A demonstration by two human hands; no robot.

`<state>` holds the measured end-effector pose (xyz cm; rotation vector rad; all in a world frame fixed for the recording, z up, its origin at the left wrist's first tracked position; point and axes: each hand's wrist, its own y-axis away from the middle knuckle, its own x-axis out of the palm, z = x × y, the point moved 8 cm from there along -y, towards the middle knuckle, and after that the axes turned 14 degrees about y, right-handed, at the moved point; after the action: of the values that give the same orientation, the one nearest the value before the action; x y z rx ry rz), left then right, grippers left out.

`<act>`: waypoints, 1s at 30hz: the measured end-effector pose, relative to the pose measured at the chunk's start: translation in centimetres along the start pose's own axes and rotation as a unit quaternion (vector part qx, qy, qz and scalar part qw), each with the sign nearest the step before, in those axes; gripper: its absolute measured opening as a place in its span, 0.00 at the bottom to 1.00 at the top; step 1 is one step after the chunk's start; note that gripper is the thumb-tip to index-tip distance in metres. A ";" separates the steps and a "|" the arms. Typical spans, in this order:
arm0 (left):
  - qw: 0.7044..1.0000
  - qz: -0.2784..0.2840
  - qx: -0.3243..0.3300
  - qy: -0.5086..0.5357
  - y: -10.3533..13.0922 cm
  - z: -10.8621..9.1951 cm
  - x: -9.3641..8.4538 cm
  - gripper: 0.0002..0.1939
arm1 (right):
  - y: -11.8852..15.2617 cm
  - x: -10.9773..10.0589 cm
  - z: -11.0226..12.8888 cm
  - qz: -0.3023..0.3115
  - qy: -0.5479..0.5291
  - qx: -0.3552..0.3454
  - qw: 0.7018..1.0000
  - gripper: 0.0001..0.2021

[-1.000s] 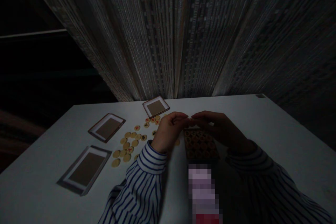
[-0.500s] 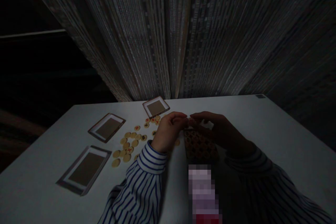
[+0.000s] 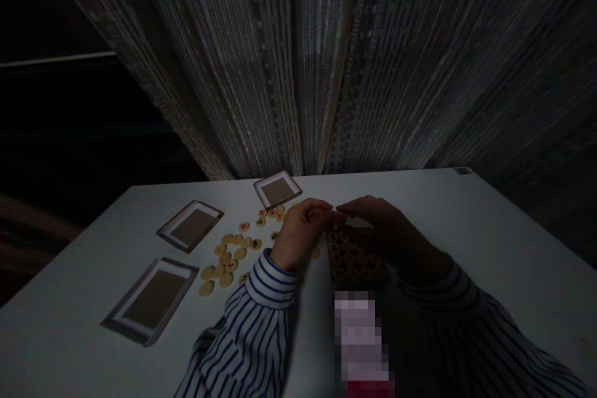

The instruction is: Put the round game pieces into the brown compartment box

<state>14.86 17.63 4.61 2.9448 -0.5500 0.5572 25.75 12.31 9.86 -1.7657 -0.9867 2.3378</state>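
Observation:
My left hand (image 3: 303,230) is closed in a pinch, its fingertips meeting those of my right hand (image 3: 389,230) above the far edge of a dark box (image 3: 332,267). My right hand is curled, thumb and fingers drawn together. Whatever sits between the fingertips is too small and dim to make out. Rows of round Chinese chess pieces (image 3: 357,259) fill the visible part of the box, partly under my right hand. Left of my left hand lie several loose pale pieces (image 3: 226,258), some face down, others with red or black characters. My left forearm hides part of them.
Three shallow framed trays with brown middles stand on the white table (image 3: 65,311): a near-left tray (image 3: 153,300), a left tray (image 3: 191,228) and a back tray (image 3: 278,191). A striped curtain (image 3: 303,62) hangs behind the table. A small dark patch (image 3: 463,171) marks the back right corner.
My right hand's fingers have shifted slightly at the meeting point, with the index fingertip a touch further left. My left hand has stayed nearly in place.

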 end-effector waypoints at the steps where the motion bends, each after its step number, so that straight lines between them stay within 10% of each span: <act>1: 1.000 0.003 0.000 -0.007 0.0 0.0 0.0 0.10 | 0.0 0.1 0.0 0.009 0.009 -0.001 1.000 0.10; 14: 0.988 0.032 0.045 -0.144 -0.2 -0.8 -0.8 0.07 | 0.3 0.7 -0.1 0.024 0.059 -0.006 0.998 0.09; 30: 0.865 0.009 0.116 -0.488 0.6 -2.5 -1.2 0.09 | 0.1 2.6 0.3 0.155 0.130 -0.004 0.979 0.07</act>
<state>12.73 17.83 6.45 3.2588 -0.5842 -1.0239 24.66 13.14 7.64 -2.3002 -0.7295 2.1744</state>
